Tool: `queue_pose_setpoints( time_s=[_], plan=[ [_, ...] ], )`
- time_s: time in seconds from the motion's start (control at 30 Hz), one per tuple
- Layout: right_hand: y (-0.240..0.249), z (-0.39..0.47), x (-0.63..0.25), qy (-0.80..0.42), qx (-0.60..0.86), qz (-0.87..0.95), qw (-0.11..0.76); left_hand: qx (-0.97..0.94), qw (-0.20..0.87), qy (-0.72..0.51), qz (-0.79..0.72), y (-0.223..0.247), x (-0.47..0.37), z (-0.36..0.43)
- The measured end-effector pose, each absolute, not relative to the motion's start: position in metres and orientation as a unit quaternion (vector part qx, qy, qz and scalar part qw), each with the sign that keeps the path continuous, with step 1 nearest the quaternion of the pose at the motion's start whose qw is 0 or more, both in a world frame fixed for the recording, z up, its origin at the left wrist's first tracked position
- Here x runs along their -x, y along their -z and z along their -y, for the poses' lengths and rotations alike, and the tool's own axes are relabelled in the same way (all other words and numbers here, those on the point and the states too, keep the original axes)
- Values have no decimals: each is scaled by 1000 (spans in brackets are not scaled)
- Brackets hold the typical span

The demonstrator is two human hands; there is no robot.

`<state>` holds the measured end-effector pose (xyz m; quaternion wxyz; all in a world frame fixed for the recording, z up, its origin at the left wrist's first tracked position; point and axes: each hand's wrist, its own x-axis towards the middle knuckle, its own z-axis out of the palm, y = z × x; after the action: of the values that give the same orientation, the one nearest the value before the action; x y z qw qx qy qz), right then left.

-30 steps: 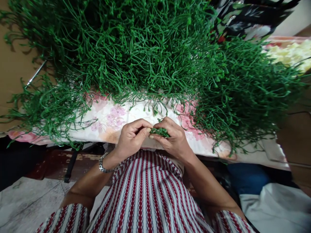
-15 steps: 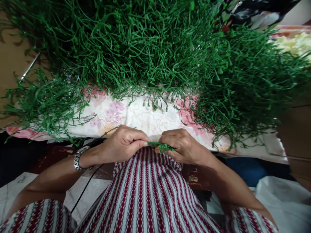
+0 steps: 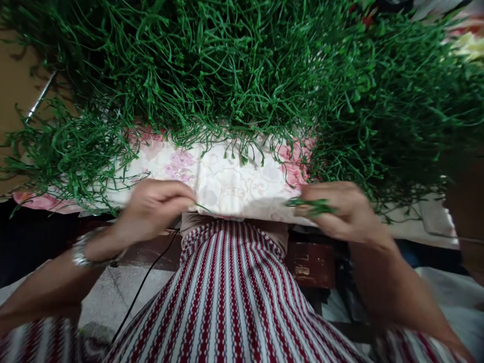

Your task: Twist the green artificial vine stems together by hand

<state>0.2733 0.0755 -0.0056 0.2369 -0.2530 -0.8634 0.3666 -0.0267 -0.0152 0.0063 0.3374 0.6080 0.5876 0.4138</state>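
My left hand [image 3: 157, 206], with a metal watch [image 3: 83, 251] at its wrist, is closed in a pinch at the cloth's near edge. A thin green stem [image 3: 204, 207] sticks out from its fingertips. Well to the right, my right hand [image 3: 342, 209] is closed around a small bunch of green stems [image 3: 313, 205], blurred by motion. A big heap of similar thin, curly-tipped green stems [image 3: 227, 65] spreads behind both hands. Nearer my left hand lies a smaller pile of stems [image 3: 71, 156].
A white cloth with pink and purple flowers [image 3: 230, 186] covers the surface before me. At far left, a thin metal rod [image 3: 41, 96] leans by brown board [image 3: 15, 106]. Pale yellow petals [image 3: 471, 45] show at the far right. A black cable [image 3: 145, 280] hangs below.
My hands, close together earlier with the green bunch between them, have moved wide apart. The bunch has gone right with my right hand; a single stem shows at my left fingertips.
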Motion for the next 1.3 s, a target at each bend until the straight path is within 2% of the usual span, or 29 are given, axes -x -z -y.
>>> queue_pose_setpoints(
  time_s=[0.1,0.33,0.43,0.6,0.9,1.1,1.3],
  plan=[
    [14,-78,-262,-378,188,874,241,-587,384,-391,-597,1,13,7],
    [25,-73,-240,-370,210,852,303,-573,455,-315,-604,12,-9,-6],
    [26,-71,-239,-395,199,848,293,-547,478,-347,-593,13,-9,-6],
    [31,-65,-232,-416,225,839,269,-438,557,-476,-521,19,-24,-6],
    [40,-57,-222,-433,233,820,294,-529,486,-499,-485,32,-51,-5],
    [42,-55,-222,-495,247,779,296,-540,531,-421,-499,32,-42,-2],
    [47,-53,-220,-513,252,764,298,-490,557,-470,-478,36,-48,-3]
  ],
)
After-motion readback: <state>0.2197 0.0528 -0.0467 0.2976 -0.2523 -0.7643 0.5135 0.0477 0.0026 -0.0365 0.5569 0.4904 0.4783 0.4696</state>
